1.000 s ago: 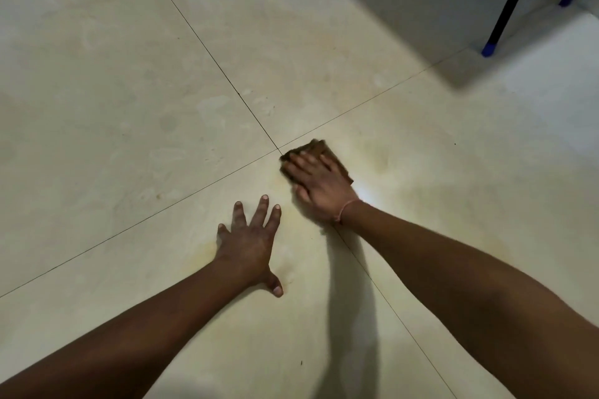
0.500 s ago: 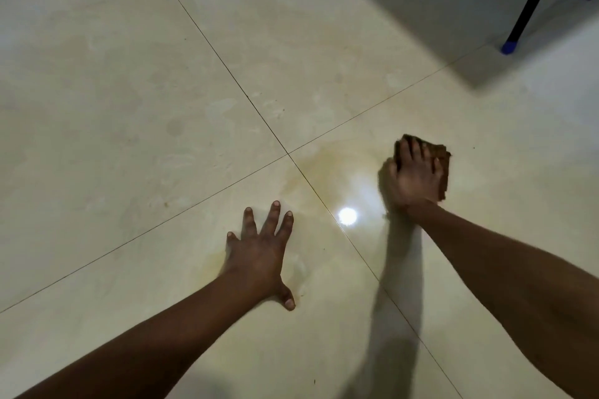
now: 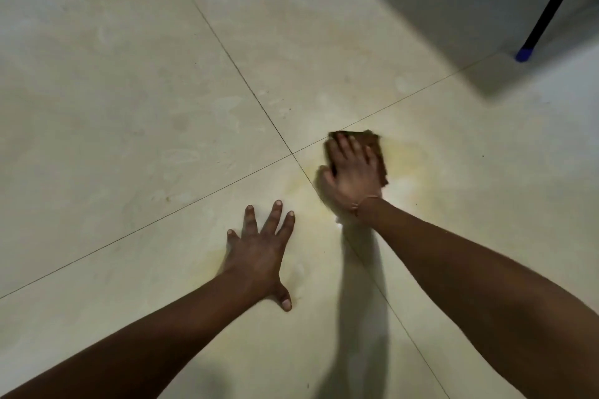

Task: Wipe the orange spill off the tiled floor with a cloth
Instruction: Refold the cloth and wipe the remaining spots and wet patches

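A brown cloth lies flat on the pale tiled floor, just right of where four tiles meet. My right hand presses down on it, fingers spread over it, so only its far and right edges show. A faint yellow-orange spill film smears the tile to the right of the cloth and reaches toward my left hand. My left hand rests palm down on the floor, fingers apart, holding nothing, nearer to me and left of the cloth.
A black furniture leg with a blue foot stands at the far right, with a dark shadow on the floor around it. Dark grout lines cross just left of the cloth.
My right hand has slid the cloth back to the left, from the right-hand tile toward the grout crossing. The bright reflection on the floor is now hidden. My left hand stays planted.
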Tool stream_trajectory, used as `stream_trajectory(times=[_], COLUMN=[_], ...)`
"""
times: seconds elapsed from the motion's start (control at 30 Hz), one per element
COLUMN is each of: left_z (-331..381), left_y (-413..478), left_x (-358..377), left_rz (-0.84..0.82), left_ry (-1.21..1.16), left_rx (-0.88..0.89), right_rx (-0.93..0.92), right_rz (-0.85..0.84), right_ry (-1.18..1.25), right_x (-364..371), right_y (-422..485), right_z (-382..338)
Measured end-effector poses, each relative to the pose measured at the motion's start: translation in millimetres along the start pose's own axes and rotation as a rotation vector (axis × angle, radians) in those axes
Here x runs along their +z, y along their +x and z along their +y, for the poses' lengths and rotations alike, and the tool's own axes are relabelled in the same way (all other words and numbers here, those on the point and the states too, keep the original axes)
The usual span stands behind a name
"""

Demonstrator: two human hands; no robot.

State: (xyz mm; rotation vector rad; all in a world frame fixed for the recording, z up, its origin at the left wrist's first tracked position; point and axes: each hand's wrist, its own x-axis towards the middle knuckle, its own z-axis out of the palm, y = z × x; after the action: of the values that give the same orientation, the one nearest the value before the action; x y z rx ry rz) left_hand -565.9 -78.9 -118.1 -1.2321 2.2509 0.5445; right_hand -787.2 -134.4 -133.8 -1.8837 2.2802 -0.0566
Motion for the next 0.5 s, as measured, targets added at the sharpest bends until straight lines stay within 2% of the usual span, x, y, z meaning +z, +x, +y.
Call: stream_trajectory(times=[0.07,0.17,0.2,0.27,0.3,0.33,0.4,0.43,0.5], left_z=[-2.6,-7.5,-9.6,-21.9,-30.5,-46.0,-92.4,-121.5,-177.7], left_y=[-0.9,-11.4,-20.3,-45.2,-55.9,-69.8,-96.1,-109.2,-139.0], left_x=[-1.7,2.2,7.0,24.9,31.4,36.9,38.8,38.5,38.9], left_rz=[0.013,0.1,0.143,0.238,0.302,0.381,0.466,0.443,0.354], left_ry=[-0.01,-0.069,-0.117,-0.219,-0.251,-0.276,-0.247,-0.21,-0.15], left_rx=[0.009,0.026,0.038,0.046,0.031,-0.004,-0.089,-0.131,-0.198], right_rx=[-0.225,-0.412,-0.383,-0.177,-0.084,-0.089,-0.282,-0.411,-0.671], right_rz=[-0.072,-0.124,-0.102,-0.061,-0.033,-0.012,-0.064,-0.101,-0.208], right_ry=[0.031,0.053,0.041,0.004,-0.003,-0.011,-0.012,0.003,0.014], right_x=[8.9,5.3,-1.6,-8.6,-7.4,1.4,23.3,33.9,46.5], right_y=[-17.0,-70.9,-72.7,-51.4,-34.5,-23.8,-32.3,-56.0,-125.1], right_z=[-35.1,6.5,24.2,24.9,6.0,-31.1,-120.0,-154.2,-171.1])
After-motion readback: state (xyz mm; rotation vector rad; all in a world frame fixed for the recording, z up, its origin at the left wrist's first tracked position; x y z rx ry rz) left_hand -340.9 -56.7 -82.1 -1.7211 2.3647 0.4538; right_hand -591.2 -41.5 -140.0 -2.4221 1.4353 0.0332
